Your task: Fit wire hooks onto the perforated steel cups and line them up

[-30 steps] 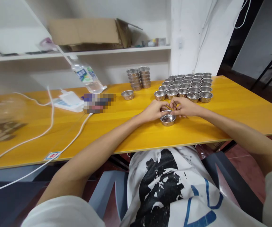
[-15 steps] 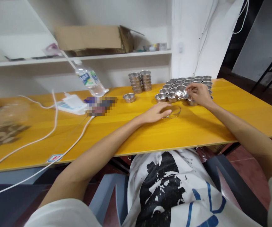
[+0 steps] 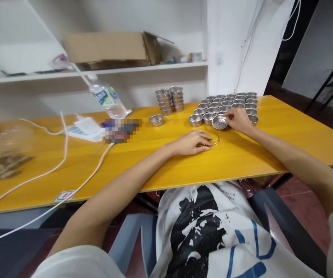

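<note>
My right hand (image 3: 237, 119) pinches the rim of a small perforated metal cup (image 3: 220, 122). The cup is tilted so its holed bottom faces me, at the front of rows of similar metal cups (image 3: 212, 110). On the table, my left hand (image 3: 194, 143) lies palm down with its fingers loosely stretched. Its fingertips rest over thin wire rings (image 3: 218, 139), which are partly hidden under the hand. A single metal cup (image 3: 156, 120) stands apart to the left. Behind it are two stacks of cups (image 3: 170, 101).
A plastic bottle (image 3: 108, 98) leans near the back edge, beside a white box-like device (image 3: 87, 129) and a blurred-out object (image 3: 123, 130). White cables (image 3: 97, 168) cross the table's left side. A bag of brownish pieces (image 3: 2, 164) lies far left. A cardboard box (image 3: 105, 47) sits on the shelf.
My right hand has lowered the tilted cup a little towards the front of the rows. My left hand has come down onto the table over the wire rings.
</note>
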The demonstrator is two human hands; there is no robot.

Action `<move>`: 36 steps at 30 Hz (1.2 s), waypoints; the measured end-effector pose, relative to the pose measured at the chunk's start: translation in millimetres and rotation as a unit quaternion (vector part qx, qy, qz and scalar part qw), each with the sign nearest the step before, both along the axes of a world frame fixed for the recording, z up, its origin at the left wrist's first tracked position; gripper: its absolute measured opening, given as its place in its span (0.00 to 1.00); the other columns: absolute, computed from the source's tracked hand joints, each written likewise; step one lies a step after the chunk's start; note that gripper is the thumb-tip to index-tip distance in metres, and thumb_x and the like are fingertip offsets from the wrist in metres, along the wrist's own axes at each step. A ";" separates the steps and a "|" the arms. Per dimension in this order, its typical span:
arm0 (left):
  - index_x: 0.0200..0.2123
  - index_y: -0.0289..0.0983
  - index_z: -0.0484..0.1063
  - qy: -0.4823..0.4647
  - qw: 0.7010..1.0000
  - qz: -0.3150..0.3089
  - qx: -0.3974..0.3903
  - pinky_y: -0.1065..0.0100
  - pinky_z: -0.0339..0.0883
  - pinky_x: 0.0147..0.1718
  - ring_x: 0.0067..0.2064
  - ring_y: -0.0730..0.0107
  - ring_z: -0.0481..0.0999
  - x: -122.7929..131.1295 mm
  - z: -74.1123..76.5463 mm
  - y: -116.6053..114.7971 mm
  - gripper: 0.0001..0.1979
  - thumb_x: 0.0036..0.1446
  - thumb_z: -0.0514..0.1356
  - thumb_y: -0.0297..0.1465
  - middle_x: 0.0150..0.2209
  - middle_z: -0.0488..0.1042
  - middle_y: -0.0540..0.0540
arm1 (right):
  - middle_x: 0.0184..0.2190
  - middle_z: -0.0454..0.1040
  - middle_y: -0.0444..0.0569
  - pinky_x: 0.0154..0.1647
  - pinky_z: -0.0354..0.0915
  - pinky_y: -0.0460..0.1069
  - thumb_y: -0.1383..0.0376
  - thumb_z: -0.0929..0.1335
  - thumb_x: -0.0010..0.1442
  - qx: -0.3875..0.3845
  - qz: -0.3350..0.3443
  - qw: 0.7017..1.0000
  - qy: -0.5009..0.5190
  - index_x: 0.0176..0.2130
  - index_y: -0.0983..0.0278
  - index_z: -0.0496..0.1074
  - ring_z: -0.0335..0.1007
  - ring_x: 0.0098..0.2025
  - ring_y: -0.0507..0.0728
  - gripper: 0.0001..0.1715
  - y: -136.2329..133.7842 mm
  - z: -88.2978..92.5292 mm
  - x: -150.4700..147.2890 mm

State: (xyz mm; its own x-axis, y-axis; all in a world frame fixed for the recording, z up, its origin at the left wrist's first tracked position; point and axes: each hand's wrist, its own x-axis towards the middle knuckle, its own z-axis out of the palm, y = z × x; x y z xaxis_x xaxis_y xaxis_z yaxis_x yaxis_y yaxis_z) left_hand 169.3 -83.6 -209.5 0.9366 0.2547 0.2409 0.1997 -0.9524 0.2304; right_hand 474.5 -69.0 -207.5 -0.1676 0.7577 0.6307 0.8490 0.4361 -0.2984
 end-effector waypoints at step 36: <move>0.28 0.38 0.77 -0.085 0.821 0.564 0.019 0.56 0.66 0.48 0.45 0.45 0.78 -138.7 4.4 108.7 0.16 0.58 0.66 0.44 0.30 0.79 0.39 | 0.41 0.80 0.52 0.51 0.67 0.55 0.70 0.66 0.72 0.055 0.295 0.887 -0.349 0.49 0.61 0.84 0.73 0.45 0.59 0.16 -48.8 -2.5 -53.2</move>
State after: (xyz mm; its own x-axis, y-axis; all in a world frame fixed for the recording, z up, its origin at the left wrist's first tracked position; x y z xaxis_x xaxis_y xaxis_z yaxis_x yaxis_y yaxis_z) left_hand 30.7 25.1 -205.1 0.0624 0.9264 0.3713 0.9275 -0.1912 0.3213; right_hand 421.3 -117.9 -210.0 -0.8946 0.3477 0.2808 0.4233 0.8607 0.2828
